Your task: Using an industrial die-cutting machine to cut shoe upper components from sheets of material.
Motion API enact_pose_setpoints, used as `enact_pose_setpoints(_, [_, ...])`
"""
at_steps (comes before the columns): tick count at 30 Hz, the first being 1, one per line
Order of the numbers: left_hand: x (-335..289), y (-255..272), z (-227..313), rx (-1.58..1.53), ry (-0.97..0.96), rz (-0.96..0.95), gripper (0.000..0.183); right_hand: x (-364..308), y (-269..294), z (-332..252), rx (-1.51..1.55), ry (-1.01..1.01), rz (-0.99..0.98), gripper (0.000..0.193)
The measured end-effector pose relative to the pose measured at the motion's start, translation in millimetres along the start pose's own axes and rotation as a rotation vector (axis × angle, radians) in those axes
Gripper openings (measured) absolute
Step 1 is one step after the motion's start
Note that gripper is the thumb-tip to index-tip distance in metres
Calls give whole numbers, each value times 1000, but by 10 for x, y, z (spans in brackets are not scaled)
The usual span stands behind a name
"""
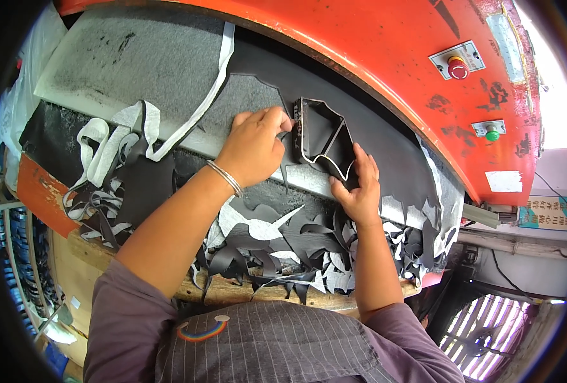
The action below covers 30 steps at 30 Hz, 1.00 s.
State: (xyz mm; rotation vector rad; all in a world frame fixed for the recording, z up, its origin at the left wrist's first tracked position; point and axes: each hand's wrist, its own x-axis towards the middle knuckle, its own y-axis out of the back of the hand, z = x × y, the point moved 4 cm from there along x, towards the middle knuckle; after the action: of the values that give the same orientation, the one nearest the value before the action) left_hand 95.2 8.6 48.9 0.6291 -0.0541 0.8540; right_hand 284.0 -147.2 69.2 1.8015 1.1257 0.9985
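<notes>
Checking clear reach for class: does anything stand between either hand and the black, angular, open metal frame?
Nothing visible: the right hand touches the frame at its right side; the left hand is at its left edge.

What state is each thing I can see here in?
Dark sheet: spread out, ragged-edged
Metal frame: hollow, between both hands
Left hand: fingers curled, beside the frame
Right hand: holding the frame's corner
Pale strip: trailing loose, looped
Scraps: heaped, tangled
Red button: unclear if pressed
Green button: also unclear
</notes>
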Motion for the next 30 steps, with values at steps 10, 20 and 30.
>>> enact_pose_setpoints(10, [-4, 50, 10, 39, -54, 12, 29, 52, -6, -44, -14, 101, 42, 75])
enact_pose_setpoints(20, [171, 766, 673, -224, -64, 262, 12, -50, 1533, 318, 452, -20, 1022, 60])
enact_pose_setpoints(30, [137, 1255, 1585, 340, -466, 430, 24, -13, 2407, 435, -393, -173, 1420, 59])
